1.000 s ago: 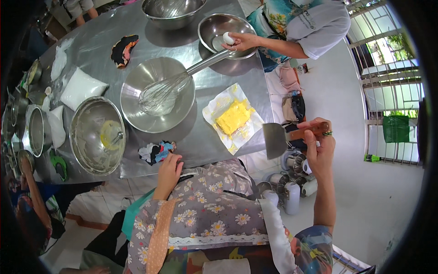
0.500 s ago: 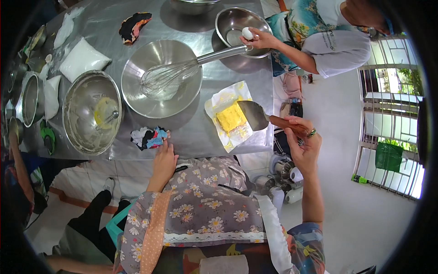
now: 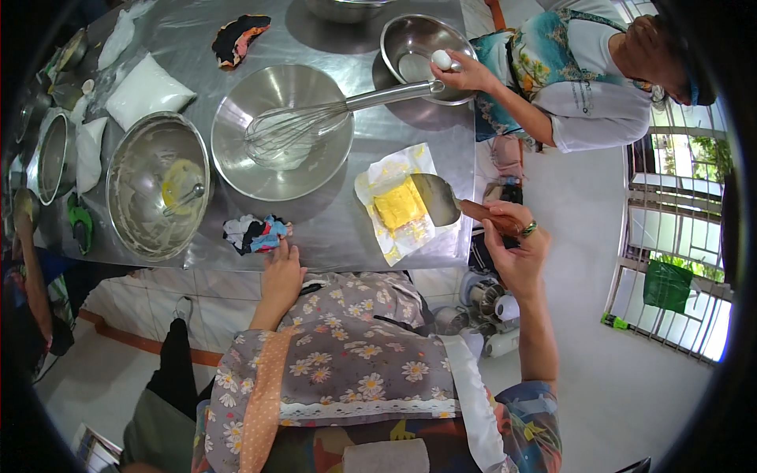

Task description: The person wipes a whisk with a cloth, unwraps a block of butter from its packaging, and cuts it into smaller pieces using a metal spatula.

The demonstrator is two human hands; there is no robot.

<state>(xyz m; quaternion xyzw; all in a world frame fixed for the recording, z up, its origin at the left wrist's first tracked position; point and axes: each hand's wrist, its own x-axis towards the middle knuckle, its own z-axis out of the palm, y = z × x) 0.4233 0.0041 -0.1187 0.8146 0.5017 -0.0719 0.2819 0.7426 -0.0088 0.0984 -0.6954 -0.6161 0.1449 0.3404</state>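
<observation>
- On the left of the shiny metal table (image 3: 331, 244): wide round steel bowl (image 3: 130, 165) with yellow residue, clear of both hands.
- Next right: crumpled grey, black and blue cloth (image 3: 256, 235), just beyond the bare left hand (image 3: 281, 276).
- Left hand: back up, fingers loosely extended at the table edge, no grasp visible. Fingertip contact with cloth: can't confirm.
- Right of that, farther back: big steel mixing bowl (image 3: 244, 87), wire whisk (image 3: 288, 138) lying in it, handle out over the rim to the right.
- Then the soft yellow butter-like block (image 3: 400, 205), on spread white paper (image 3: 391, 247) near the table's right end. Top face looks squarish; no clear long axis.
- Key relation: block lies left of the right hand (image 3: 516, 244) and slightly farther out. Right hand looks a bit nearer than left.
- Between them: flat metal scraper with brown wooden handle (image 3: 436, 199), long axis running from block down-right to the hand, blade end overlapping the block's right side in view.
- Right hand: grasping the scraper's handle, thumb and fingers wrapped round.
- Hard to read: blade touching the block or hovering over it; block's underside and right edge; handle end, covered by the palm. Left rim of view dark, things there cut off.
</observation>
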